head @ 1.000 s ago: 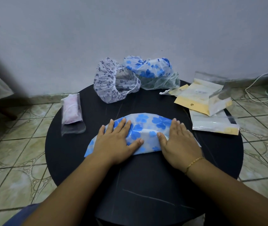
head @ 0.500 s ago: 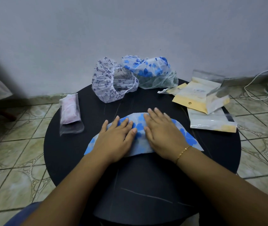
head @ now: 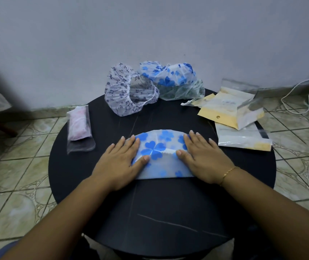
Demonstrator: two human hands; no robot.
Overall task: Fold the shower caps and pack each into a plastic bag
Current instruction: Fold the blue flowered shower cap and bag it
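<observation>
A shower cap with blue flowers (head: pixel 161 152) lies folded flat in the middle of the round black table (head: pixel 168 212). My left hand (head: pixel 120 162) presses flat on its left end, fingers straight. My right hand (head: pixel 204 158) presses flat on its right end, a gold bracelet on that wrist. At the back stand a loose cap with a dark floral print (head: pixel 129 91) and a loose blue-flowered cap (head: pixel 170 77). A pink cap packed in a clear bag (head: pixel 79 126) lies at the left. Empty plastic bags with yellow card (head: pixel 230 109) and a flat one (head: pixel 243 139) lie at the right.
The table stands close to a pale wall. Tiled floor surrounds it. A white cable (head: pixel 296 98) runs along the floor at the far right. Bare table surface lies between me and the folded cap.
My hands have slid apart from the middle of the cap to its two ends. The cap now looks shorter, with its side tips folded in.
</observation>
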